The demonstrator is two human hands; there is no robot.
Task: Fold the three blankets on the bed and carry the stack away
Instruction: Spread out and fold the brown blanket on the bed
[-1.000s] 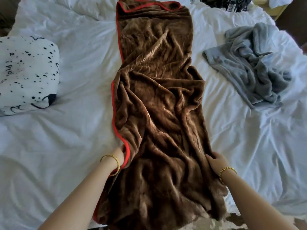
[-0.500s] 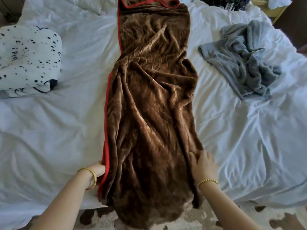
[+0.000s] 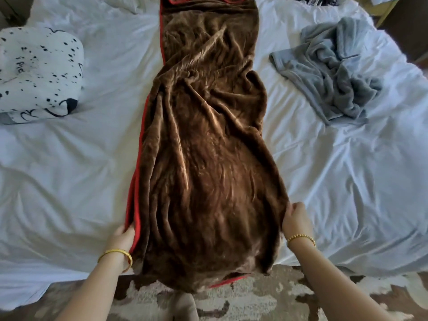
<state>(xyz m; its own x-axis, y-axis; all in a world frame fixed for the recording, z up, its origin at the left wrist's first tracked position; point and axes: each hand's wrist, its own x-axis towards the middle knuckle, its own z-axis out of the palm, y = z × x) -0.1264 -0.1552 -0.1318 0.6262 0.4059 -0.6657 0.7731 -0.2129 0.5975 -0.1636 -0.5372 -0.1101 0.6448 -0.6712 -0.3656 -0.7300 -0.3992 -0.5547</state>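
white bed [image 3: 69, 181] | our left hand [image 3: 121, 237] and right hand [image 3: 295, 220] grip the brown blanket [image 3: 208, 158], now pulled straighter | lengthwise fold done, crosswise next

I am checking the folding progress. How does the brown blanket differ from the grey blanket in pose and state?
The brown blanket lies stretched in a long strip down the bed's middle; the grey blanket lies crumpled in a heap. The left hand and right hand grip the brown one's edges; nothing touches the grey one. Both rest on the white sheet.
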